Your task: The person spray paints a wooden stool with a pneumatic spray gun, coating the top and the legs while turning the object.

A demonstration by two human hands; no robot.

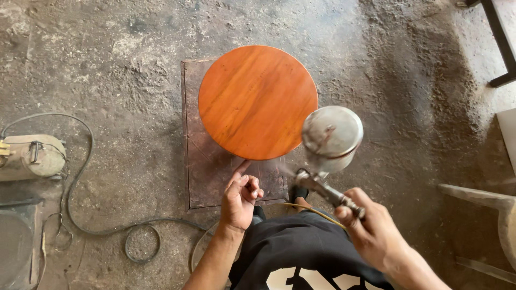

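Note:
A round glossy orange-brown wooden top [257,101] stands on a dark square board [207,172] on the floor. My right hand [371,228] grips a metal spray gun [327,156] with a round silver cup, held at the top's near right edge, its nozzle pointing left with a faint mist. My left hand [240,198] is mostly curled, its index finger touching the near edge of the round top.
Rough grey concrete floor all round. A hose [88,161] loops across the floor at the left from a pale tank [29,156]. A thin yellow line [317,213] runs from the gun. Black metal frame [502,43] at top right, pale wooden piece [484,198] at right.

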